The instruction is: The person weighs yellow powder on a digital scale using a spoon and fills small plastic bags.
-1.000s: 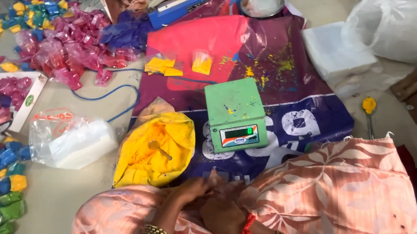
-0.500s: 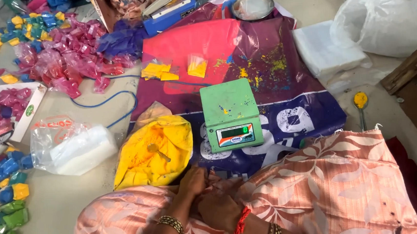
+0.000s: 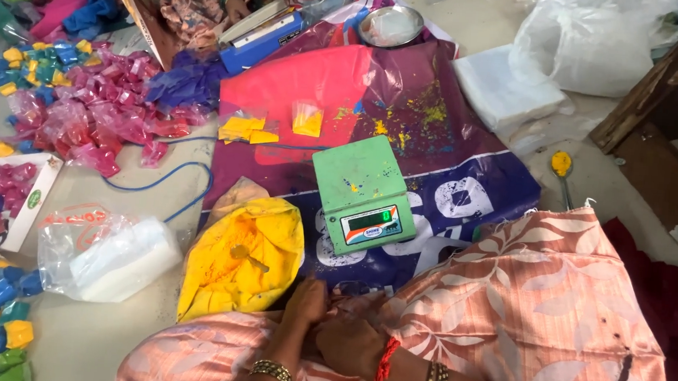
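Fingertips of left hand (image 3: 305,303) and right hand (image 3: 350,344) hidden; grasp unclear.

The scale (image 3: 363,192) is green, flecked with yellow, and its display glows green. The open bag (image 3: 243,259) beside it is bright yellow with powder. The sheet (image 3: 408,116) underneath is red and deep purple with large white letters and yellow stains. The lap cloth (image 3: 530,307) is peach with a white leaf pattern. The heap of packets (image 3: 98,110) is mostly pink, with yellow and blue ones at its edge. The right hand (image 3: 352,344) wears a red thread and gold bangles; the left hand (image 3: 305,303) wears a gold bangle. The spoon (image 3: 563,166) is caked yellow.
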